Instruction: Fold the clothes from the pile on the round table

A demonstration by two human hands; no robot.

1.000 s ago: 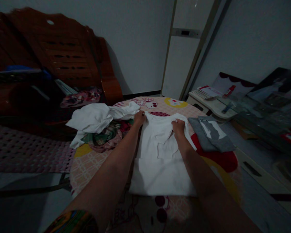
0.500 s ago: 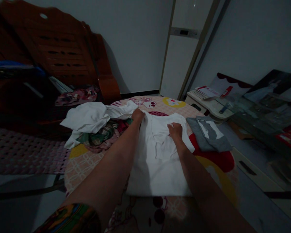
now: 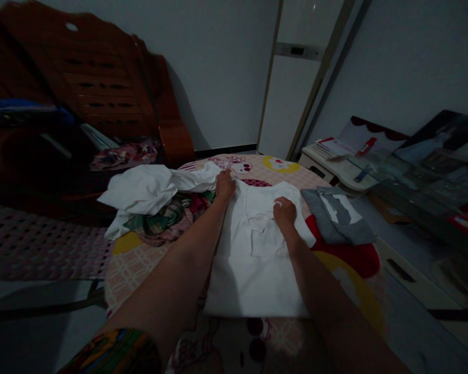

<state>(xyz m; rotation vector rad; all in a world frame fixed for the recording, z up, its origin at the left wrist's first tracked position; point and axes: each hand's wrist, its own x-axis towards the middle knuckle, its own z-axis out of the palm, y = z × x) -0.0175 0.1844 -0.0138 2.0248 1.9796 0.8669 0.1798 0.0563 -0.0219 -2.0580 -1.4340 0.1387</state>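
Observation:
A white shirt lies on a round table, its lower part flat and its upper part folded and creased around the neckline. At its upper left edge, my left hand is closed on the cloth, with the fingertips partly hidden. My right hand is closed in a pinch on the white fabric by the upper right side. Left of the shirt is a heap with a white garment over a green and red plaid cloth. To the right lies a folded grey garment with a white patch.
The table's patterned cover is pink, yellow and red. A carved wooden chair stands back left, with a woven seat nearer. On the right are a glass-topped table and a white cabinet. A tall white appliance stands behind.
My left hand has shifted slightly up and right along the shirt's edge. The right hand has moved a little right, and the upper part of the shirt lies somewhat flatter.

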